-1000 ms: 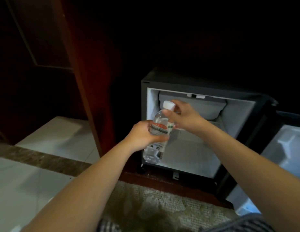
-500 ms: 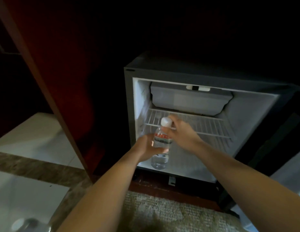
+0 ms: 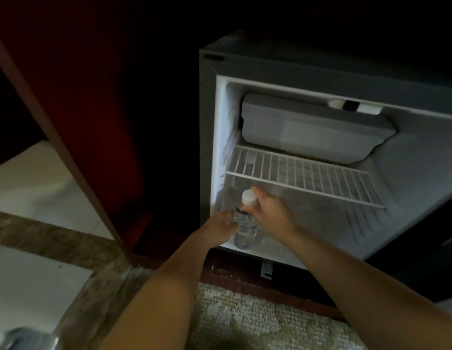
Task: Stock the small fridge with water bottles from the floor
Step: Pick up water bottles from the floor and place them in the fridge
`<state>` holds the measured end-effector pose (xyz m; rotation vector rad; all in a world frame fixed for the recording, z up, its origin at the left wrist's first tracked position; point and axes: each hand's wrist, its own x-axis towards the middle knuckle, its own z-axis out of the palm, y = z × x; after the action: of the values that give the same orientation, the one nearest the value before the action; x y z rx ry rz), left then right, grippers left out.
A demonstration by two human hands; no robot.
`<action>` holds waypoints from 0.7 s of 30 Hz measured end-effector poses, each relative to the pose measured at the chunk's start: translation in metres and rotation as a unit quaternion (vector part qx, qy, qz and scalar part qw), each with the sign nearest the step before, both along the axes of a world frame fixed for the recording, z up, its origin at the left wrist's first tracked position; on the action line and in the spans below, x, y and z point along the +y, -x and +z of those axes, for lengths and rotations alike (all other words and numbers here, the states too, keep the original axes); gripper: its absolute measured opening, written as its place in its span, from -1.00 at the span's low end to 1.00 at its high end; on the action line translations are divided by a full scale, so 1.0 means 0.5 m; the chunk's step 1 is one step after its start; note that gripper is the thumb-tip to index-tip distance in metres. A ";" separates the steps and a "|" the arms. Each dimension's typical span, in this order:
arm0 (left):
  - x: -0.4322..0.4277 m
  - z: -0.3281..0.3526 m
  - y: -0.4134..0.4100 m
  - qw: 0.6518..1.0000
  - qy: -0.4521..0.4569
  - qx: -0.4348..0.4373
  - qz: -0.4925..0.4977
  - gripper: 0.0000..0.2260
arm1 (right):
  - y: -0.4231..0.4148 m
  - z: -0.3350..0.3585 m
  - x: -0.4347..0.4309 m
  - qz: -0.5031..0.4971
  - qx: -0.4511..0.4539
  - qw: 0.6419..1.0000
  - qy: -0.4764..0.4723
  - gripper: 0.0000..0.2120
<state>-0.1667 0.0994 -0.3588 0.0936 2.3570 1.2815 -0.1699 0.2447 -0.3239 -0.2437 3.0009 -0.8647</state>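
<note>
Floor tiles (image 3: 30,188): pale, at the far left, with a brown stone strip across them.
Wooden panel (image 3: 76,109): dark red, it stands between the tiles and the fridge.
Left hand (image 3: 221,229): its fingers are curled round the lower body of the water bottle, from the left side.
Water bottle (image 3: 243,223): clear with a white cap, almost upright, at the front left corner of the lower compartment of the fridge, under the wire shelf. I cannot tell if its bottom touches the fridge floor.
Right hand (image 3: 270,215): its fingers are closed narrow on the neck of the bottle, just below the cap.
Fridge (image 3: 295,69): small and grey, the inside is white.
Wire shelf (image 3: 303,178): white, across the middle of the fridge.
Freezer box (image 3: 315,130): grey, above the shelf, at the back.
Carpet (image 3: 257,322): beige, on the floor before the fridge.
</note>
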 end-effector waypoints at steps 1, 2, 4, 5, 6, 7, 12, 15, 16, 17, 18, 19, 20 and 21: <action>0.002 -0.009 0.005 1.000 -0.003 -0.005 0.012 -0.68 | 0.004 -0.009 0.000 -0.007 0.003 1.000 0.012 -0.69; 0.005 -0.016 0.008 1.000 -0.010 -0.012 0.025 -0.70 | 0.008 -0.017 0.000 -0.016 0.004 0.999 0.028 -0.70; 0.011 -0.021 0.011 0.997 -0.041 -0.028 0.053 -0.71 | 0.015 -0.030 -0.002 -0.031 0.002 0.998 0.056 -0.72; 0.014 -0.016 0.010 0.995 -0.062 -0.033 0.068 -0.71 | 0.018 -0.036 -0.004 -0.037 0.001 0.997 0.066 -0.73; 0.016 -0.017 0.012 0.991 -0.084 -0.041 0.092 -0.70 | 0.022 -0.039 -0.007 -0.042 0.000 0.996 0.075 -0.73; 0.019 -0.017 0.013 0.986 -0.107 -0.053 0.119 -0.70 | 0.027 -0.042 -0.009 -0.045 0.001 0.996 0.083 -0.72; 0.038 -0.027 0.021 0.953 -0.189 -0.108 0.209 -0.69 | 0.038 -0.068 0.000 -0.057 -0.006 0.990 0.130 -0.64; 0.046 -0.018 0.020 0.929 -0.224 -0.142 0.258 -0.72 | 0.039 -0.085 0.006 -0.077 -0.044 0.984 0.156 -0.60; 0.048 -0.020 0.022 0.923 -0.229 -0.151 0.269 -0.69 | 0.041 -0.090 0.007 -0.085 -0.055 0.981 0.163 -0.58; 0.049 -0.021 0.023 0.920 -0.228 -0.160 0.275 -0.63 | 0.043 -0.094 0.010 -0.089 -0.063 0.980 0.165 -0.56; 0.051 -0.027 0.026 0.919 -0.226 -0.163 0.280 -0.59 | 0.044 -0.099 0.012 -0.090 -0.069 0.980 0.163 -0.56; 0.053 -0.029 0.027 0.917 -0.222 -0.162 0.289 -0.55 | 0.045 -0.102 0.013 -0.088 -0.072 0.981 0.159 -0.56; 0.055 -0.032 0.030 0.915 -0.225 -0.158 0.296 -0.55 | 0.047 -0.105 0.014 -0.086 -0.073 0.981 0.160 -0.57; 0.057 -0.032 0.032 0.910 -0.233 -0.158 0.303 -0.56 | 0.050 -0.107 0.013 -0.086 -0.073 0.980 0.164 -0.58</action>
<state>-0.1829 0.1281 -0.3750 -0.6997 1.8090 1.9550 -0.1948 0.2514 -0.3774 0.0785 2.7612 -1.3320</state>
